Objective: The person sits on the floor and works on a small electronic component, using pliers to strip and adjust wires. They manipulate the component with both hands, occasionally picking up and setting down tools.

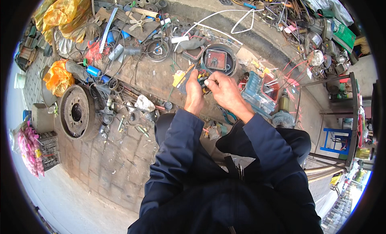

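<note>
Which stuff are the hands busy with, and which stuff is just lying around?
Seems in use:
- small part, too unclear to name, held between left hand and right hand
- maybe the round tub just beyond them

Seems just lying about:
- round metal wheel
- orange plastic bag
- pink bundle

We cannot identify the small part (205, 77) because the left hand (194, 91) and right hand (226, 90) cover most of it. We observe the near rim of the round basin (230, 56) partly hidden behind the right hand. The top edge of our view cuts off the yellow plastic bag (66, 13). Loose pieces (142, 131) on the paving (96, 161) are too small to identify.
</note>
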Action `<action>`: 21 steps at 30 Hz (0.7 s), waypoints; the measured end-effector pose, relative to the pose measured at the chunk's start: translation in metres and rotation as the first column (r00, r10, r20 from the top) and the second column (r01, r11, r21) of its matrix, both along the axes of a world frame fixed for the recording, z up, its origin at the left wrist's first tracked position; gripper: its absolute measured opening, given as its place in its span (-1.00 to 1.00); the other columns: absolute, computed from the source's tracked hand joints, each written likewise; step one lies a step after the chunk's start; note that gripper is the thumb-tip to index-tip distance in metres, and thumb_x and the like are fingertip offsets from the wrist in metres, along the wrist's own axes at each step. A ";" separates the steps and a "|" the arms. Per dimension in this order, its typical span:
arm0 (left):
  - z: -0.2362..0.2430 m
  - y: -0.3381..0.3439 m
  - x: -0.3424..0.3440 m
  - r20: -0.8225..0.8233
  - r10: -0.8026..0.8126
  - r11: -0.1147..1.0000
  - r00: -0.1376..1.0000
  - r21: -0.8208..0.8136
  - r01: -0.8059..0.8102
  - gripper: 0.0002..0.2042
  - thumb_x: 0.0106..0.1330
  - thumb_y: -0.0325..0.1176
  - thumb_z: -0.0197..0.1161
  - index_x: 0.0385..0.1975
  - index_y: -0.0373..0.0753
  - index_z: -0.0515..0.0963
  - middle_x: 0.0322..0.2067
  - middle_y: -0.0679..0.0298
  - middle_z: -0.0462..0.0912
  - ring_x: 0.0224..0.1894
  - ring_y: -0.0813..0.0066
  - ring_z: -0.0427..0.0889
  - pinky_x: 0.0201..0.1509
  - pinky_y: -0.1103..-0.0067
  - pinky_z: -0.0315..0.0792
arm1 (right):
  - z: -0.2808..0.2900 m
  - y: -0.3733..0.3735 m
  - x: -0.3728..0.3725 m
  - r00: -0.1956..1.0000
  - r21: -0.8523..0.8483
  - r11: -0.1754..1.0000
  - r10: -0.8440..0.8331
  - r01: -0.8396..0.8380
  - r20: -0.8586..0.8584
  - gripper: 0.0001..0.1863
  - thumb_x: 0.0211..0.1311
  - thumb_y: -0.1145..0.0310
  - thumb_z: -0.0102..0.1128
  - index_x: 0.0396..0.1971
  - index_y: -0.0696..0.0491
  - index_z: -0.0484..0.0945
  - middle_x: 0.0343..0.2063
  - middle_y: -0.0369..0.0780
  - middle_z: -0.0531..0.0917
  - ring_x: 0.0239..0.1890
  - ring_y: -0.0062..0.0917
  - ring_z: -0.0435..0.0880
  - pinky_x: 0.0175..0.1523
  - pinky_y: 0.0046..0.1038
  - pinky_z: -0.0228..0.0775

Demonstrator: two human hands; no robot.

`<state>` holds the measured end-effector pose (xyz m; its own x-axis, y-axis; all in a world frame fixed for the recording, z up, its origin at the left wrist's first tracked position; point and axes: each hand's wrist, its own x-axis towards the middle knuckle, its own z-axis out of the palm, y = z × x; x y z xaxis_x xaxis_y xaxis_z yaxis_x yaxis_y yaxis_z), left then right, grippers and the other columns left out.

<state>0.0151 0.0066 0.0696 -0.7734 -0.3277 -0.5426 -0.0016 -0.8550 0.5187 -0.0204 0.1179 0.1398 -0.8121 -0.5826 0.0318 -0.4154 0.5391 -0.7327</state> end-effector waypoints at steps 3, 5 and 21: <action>0.001 0.002 -0.003 0.010 0.005 0.999 1.000 -0.037 -0.004 -0.67 0.55 -0.11 -0.06 -0.18 -0.22 0.57 -0.31 0.32 0.62 -0.30 0.53 0.55 -0.23 0.48 0.44 | 0.003 0.001 -0.004 0.995 0.038 0.998 0.048 -0.045 -0.088 -0.79 0.33 0.33 0.26 -0.35 0.18 0.54 -0.43 -0.03 0.64 -0.36 -0.08 0.62 -0.24 -0.13 0.41; 0.001 0.002 -0.004 0.027 -0.012 0.999 1.000 -0.031 0.012 -0.67 0.55 -0.11 -0.06 -0.18 -0.22 0.57 -0.32 0.31 0.61 -0.31 0.52 0.55 -0.25 0.48 0.43 | 0.002 -0.001 -0.005 0.994 0.041 0.998 0.049 -0.045 -0.101 -0.79 0.33 0.32 0.24 -0.35 0.17 0.53 -0.39 -0.01 0.64 -0.30 0.01 0.63 -0.20 -0.07 0.42; 0.000 -0.003 -0.001 -0.077 0.066 0.986 0.995 0.159 -0.053 -0.67 0.57 -0.11 -0.11 -0.19 -0.23 0.50 -0.29 0.20 0.64 -0.26 0.27 0.64 -0.18 0.32 0.57 | -0.057 0.055 -0.029 0.934 -0.059 0.933 -0.351 0.355 0.073 -0.64 0.36 0.14 0.27 -0.31 0.20 0.62 -0.43 -0.03 0.72 -0.36 -0.27 0.74 -0.20 -0.26 0.52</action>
<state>0.0139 0.0036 0.0699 -0.7990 -0.2909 -0.5262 0.0891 -0.9228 0.3748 -0.0489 0.1725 0.0824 -0.9666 -0.2563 0.0070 -0.1620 0.5896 -0.7913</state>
